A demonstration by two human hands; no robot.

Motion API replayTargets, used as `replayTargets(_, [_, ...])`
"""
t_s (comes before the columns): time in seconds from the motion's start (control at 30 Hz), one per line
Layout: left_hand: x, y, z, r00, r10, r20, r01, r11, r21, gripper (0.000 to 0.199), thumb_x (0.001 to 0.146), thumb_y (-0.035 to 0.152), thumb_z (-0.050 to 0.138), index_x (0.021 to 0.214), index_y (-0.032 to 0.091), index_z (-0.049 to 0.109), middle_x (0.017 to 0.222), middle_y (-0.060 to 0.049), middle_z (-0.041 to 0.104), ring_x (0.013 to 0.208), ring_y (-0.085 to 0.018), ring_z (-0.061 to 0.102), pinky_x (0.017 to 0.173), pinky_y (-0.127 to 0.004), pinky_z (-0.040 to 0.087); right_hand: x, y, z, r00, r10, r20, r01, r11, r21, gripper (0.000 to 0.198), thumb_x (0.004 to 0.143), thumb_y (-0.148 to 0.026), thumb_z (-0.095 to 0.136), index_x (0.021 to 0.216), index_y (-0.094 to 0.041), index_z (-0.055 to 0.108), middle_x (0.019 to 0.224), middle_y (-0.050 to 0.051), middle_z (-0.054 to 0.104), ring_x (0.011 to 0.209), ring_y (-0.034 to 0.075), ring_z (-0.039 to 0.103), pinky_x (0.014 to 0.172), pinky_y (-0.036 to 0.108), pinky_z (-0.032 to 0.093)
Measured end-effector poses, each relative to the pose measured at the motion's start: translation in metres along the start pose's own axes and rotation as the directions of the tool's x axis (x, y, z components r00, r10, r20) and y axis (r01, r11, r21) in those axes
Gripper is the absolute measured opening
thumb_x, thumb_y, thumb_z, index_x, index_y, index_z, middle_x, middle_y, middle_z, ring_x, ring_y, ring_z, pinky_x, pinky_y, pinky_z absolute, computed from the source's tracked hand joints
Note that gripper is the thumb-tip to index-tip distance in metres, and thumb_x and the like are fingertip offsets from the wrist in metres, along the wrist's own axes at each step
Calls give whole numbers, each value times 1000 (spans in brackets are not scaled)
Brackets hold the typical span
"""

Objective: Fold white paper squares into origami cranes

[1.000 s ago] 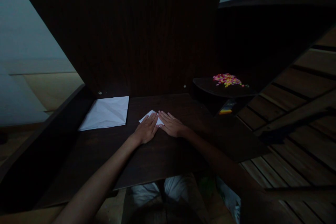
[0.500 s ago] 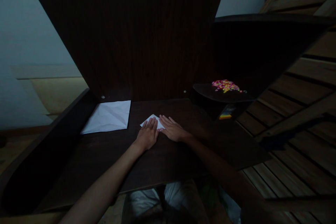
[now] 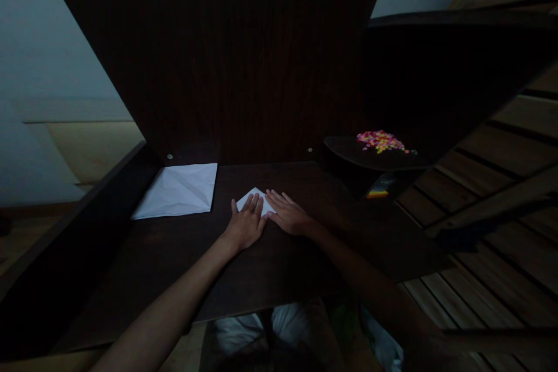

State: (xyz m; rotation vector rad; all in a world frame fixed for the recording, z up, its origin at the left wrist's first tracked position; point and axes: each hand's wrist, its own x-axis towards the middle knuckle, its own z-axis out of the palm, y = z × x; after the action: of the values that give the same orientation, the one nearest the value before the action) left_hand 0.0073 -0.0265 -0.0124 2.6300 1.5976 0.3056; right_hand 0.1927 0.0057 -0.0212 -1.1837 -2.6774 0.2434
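Note:
A small folded piece of white paper (image 3: 255, 192) lies on the dark desk, one pointed corner facing away from me. Flat on its left part rests my left hand (image 3: 245, 225), fingers stretched out and thumb side toward the middle. My right hand (image 3: 288, 214) lies on the paper's right edge with its fingers extended. Both hands press from above and grip nothing. Their fingers cover much of the paper, so its full outline is hidden.
A stack of creased white paper sheets (image 3: 176, 190) lies at the desk's left. On a low corner shelf (image 3: 344, 150) at right sits a heap of small colourful pieces (image 3: 381, 141); below it is a dark box with a rainbow stripe (image 3: 378, 193). A tall dark panel (image 3: 231, 70) closes the back.
My left hand's fingers have spread a little, with one finger now out past the paper's left side. My right hand has barely moved. The view has shifted slightly.

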Motion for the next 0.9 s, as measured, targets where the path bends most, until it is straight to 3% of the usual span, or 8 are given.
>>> replayTargets(0.2, [4, -3, -7, 997, 77, -30, -75, 995, 59, 50, 92, 39, 40, 132, 8, 47, 140, -22, 45, 132, -34, 39, 108, -55, 29, -1, 8, -3, 999, -14, -30, 17, 997, 81, 53, 98, -34, 28, 145, -10, 30, 152, 15, 22, 143, 24, 17, 116, 47, 19])
replayTargets(0.43, [5, 1, -20, 993, 99, -61, -92, 989, 115, 34, 95, 29, 34, 113, 12, 57, 116, -19, 61, 108, -30, 59, 92, -43, 48, -6, 14, -11, 988, -89, -129, 100, 992, 76, 61, 91, -44, 48, 142, -12, 38, 151, 15, 27, 142, 26, 20, 115, 49, 22])
replayTargets(0.63, [7, -3, -24, 994, 89, -61, -84, 994, 76, 32, 96, 28, 32, 105, 12, 58, 107, -19, 63, 102, -29, 62, 86, -41, 49, -3, 17, -14, 963, -31, -269, 36, 999, 13, 29, 90, -23, 51, 115, -22, 66, 124, 9, 63, 122, 24, 53, 106, 47, 36])
replayTargets(0.73, [6, -4, -26, 994, 95, -61, -90, 993, 72, 36, 96, 38, 34, 109, 13, 57, 114, -19, 61, 103, -31, 62, 84, -41, 50, -2, 18, -14, 951, -32, -309, 32, 999, -7, 26, 91, -20, 50, 107, -21, 70, 112, 8, 70, 105, 22, 63, 98, 42, 41])
replayTargets(0.9, [3, -4, -30, 997, 67, -30, -63, 991, 116, 52, 89, 52, 43, 125, 15, 49, 123, -18, 59, 101, -33, 63, 79, -42, 51, -3, 15, -19, 914, -57, -402, 62, 998, -2, 29, 94, -26, 45, 105, -20, 70, 104, 8, 72, 92, 21, 66, 88, 39, 44])
